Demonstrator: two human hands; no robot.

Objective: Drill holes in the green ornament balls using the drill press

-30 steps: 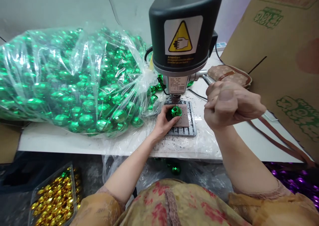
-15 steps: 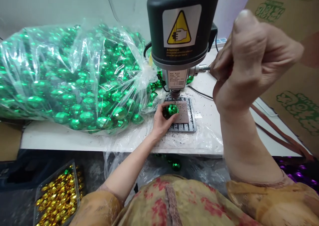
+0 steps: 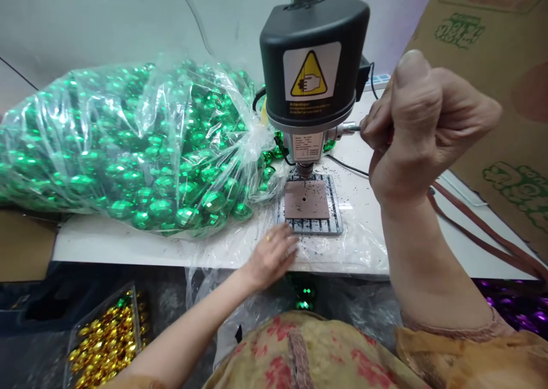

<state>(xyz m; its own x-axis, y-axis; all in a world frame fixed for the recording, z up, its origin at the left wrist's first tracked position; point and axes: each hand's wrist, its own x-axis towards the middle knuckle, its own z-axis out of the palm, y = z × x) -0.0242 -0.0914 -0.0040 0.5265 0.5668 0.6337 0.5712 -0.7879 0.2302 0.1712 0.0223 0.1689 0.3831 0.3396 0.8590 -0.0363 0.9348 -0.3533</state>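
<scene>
My right hand (image 3: 417,126) is closed around the feed lever (image 3: 349,128) of a small black drill press (image 3: 314,63). The drill's chuck (image 3: 305,169) points down over a brown square board (image 3: 307,199), which has a small dark hole and lies on the slotted metal base (image 3: 336,226). My left hand (image 3: 274,255) is at the table's front edge, just before the base, palm down and slightly blurred. Its fingers are loosely stretched, and no ball shows in them. Below the edge, shiny green faceted balls (image 3: 305,297) show close to my lap.
A large clear bag of green faceted balls (image 3: 141,149) lies on the left of the white table (image 3: 128,249). Lower left stands a clear bin of gold balls (image 3: 105,343). A cardboard box (image 3: 479,92) is at the right, with brown straps (image 3: 475,229) nearby. Dark shavings dot the tabletop.
My left hand has left the board and come down toward me to the table edge. The green ball it held under the drill is gone from the board. My right hand remains on the lever.
</scene>
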